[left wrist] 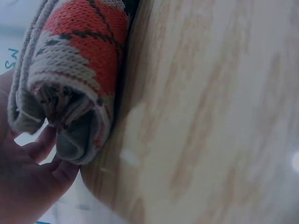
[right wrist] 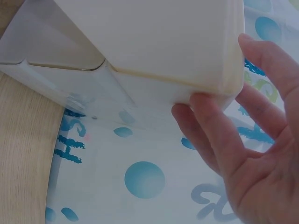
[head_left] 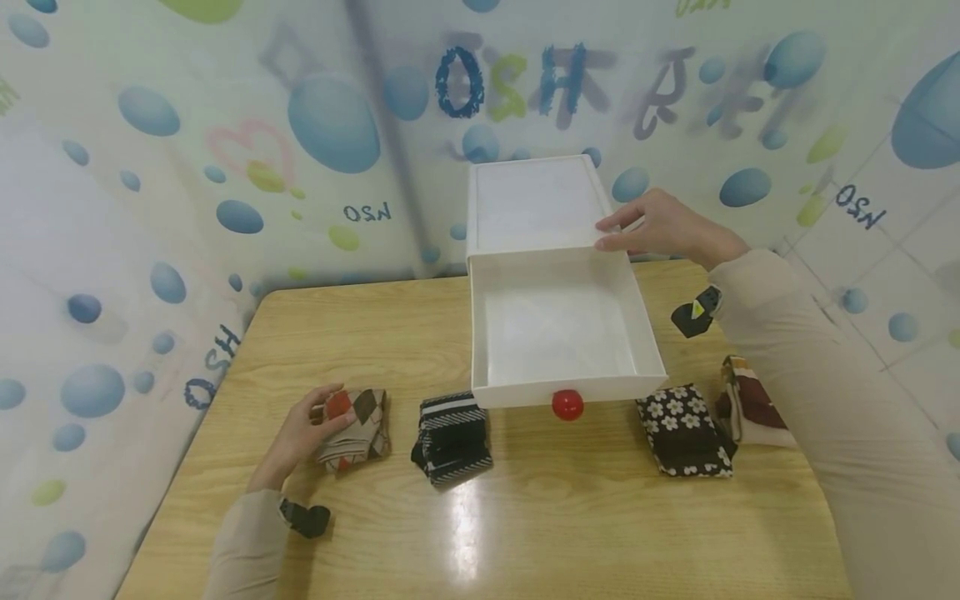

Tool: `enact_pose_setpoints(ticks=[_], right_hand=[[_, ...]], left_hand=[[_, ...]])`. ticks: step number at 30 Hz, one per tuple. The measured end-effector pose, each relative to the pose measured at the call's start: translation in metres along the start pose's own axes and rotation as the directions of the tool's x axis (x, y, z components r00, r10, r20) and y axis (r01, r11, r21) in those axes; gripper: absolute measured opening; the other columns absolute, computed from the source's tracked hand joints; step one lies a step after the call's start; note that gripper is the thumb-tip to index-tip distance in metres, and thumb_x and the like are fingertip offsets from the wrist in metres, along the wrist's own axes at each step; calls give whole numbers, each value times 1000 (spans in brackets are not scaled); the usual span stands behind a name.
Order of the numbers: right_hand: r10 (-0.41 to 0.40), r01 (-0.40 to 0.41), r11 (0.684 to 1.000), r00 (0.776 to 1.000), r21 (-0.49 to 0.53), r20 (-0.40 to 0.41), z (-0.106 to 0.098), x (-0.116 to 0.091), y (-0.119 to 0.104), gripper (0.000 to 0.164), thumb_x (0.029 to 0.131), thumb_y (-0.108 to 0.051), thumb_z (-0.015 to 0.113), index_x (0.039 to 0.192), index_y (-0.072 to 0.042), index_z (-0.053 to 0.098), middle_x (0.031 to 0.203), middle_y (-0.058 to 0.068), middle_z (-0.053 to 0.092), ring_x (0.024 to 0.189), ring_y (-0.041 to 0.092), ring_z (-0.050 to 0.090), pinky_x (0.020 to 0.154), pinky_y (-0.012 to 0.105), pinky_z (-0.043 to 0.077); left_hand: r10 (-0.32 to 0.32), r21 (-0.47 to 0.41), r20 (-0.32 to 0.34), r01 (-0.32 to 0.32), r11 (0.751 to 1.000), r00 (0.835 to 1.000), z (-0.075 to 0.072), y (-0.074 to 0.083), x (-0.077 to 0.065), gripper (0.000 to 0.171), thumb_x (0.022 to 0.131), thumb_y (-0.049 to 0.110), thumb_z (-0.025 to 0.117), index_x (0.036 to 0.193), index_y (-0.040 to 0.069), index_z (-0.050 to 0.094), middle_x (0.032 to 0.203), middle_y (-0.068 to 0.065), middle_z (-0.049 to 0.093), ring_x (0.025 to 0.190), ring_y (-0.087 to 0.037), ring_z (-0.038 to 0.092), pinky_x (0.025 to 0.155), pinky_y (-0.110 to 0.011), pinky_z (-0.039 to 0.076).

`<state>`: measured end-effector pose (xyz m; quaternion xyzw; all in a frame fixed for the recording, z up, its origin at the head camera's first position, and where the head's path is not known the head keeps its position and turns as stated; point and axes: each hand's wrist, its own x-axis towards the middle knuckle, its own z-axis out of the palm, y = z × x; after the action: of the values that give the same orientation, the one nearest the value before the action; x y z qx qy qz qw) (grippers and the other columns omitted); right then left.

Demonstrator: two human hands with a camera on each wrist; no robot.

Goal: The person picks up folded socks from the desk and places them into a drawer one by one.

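A white drawer box (head_left: 540, 204) stands at the back of the table, its drawer (head_left: 558, 321) pulled out toward me and bare inside. A round red knob (head_left: 567, 405) sits on the drawer front. My right hand (head_left: 663, 227) holds the box's right edge, thumb and fingers spread about its corner (right wrist: 224, 79). On the left, my left hand (head_left: 311, 429) grips a folded argyle sock bundle (head_left: 360, 433) in beige, red and grey, thumb on top. In the left wrist view, fingers (left wrist: 39, 147) sit behind and below the rolled sock end (left wrist: 77, 116).
Folded black socks with white stripes (head_left: 453, 437) lie left of the drawer front. To its right are folded black socks with white flowers (head_left: 686, 429) and a maroon and beige bundle (head_left: 753, 404), partly behind my right sleeve. A patterned curtain (head_left: 337, 125) surrounds the wooden table (head_left: 525, 533).
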<state>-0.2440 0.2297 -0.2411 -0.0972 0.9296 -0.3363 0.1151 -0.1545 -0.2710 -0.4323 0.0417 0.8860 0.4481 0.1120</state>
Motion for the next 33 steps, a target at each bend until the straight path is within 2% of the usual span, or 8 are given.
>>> enact_pose_setpoints(ticks=[7, 13, 19, 22, 26, 30, 33], right_hand=[[-3, 2, 1000, 1000, 27, 11, 0, -2, -1, 58, 78, -39, 65, 122, -2, 52, 131, 18, 38, 111, 30, 44, 86, 44, 43], [-1, 0, 1000, 1000, 31, 13, -1, -3, -2, 58, 79, -38, 65, 123, -3, 52, 130, 18, 39, 111, 30, 43, 87, 44, 43], [-10, 10, 999, 1000, 37, 23, -1, -4, -2, 58, 79, -38, 64, 123, -4, 51, 132, 17, 38, 112, 30, 42, 88, 46, 41], [-18, 17, 999, 1000, 37, 25, -2, -4, -2, 57, 79, -38, 64, 123, -4, 52, 132, 17, 38, 114, 30, 41, 89, 46, 40], [-17, 17, 999, 1000, 29, 22, -1, -3, -1, 57, 79, -38, 64, 123, -4, 52, 131, 17, 38, 114, 30, 40, 89, 46, 41], [-8, 8, 1000, 1000, 28, 20, -1, -3, -2, 57, 79, -38, 64, 123, -4, 52, 131, 17, 38, 111, 30, 43, 88, 45, 42], [-6, 6, 1000, 1000, 25, 16, -1, -3, -2, 57, 79, -38, 64, 123, -3, 52, 130, 18, 38, 107, 29, 46, 85, 42, 45]], left_hand=[[24, 39, -36, -23, 999, 999, 2, -5, 1, 63, 82, 31, 63, 132, 3, 36, 111, -21, 53, 101, -33, 51, 80, -39, 45], [11, 36, -52, -9, 999, 999, 2, -3, 2, 61, 81, 31, 64, 128, -1, 40, 106, -18, 56, 98, -30, 53, 79, -36, 45], [-7, 22, -51, 9, 1000, 999, 3, -3, 2, 54, 79, 31, 67, 119, 0, 46, 100, -13, 59, 85, -17, 55, 70, -24, 47], [-19, 1, -46, 19, 1000, 999, 3, -2, 2, 56, 79, 30, 67, 119, -2, 44, 103, -16, 57, 88, -20, 56, 69, -22, 46], [-26, -17, -49, 25, 1000, 998, 3, -1, 1, 57, 79, 29, 66, 121, -1, 42, 110, -20, 52, 99, -31, 54, 70, -25, 47], [14, -35, -61, -17, 999, 998, 4, -4, 0, 51, 79, 26, 67, 117, 2, 43, 109, -18, 49, 97, -34, 54, 69, -28, 47], [48, -49, -63, -51, 997, 997, 4, -5, 0, 47, 80, 23, 67, 115, 4, 44, 107, -18, 49, 94, -31, 56, 68, -28, 47]])
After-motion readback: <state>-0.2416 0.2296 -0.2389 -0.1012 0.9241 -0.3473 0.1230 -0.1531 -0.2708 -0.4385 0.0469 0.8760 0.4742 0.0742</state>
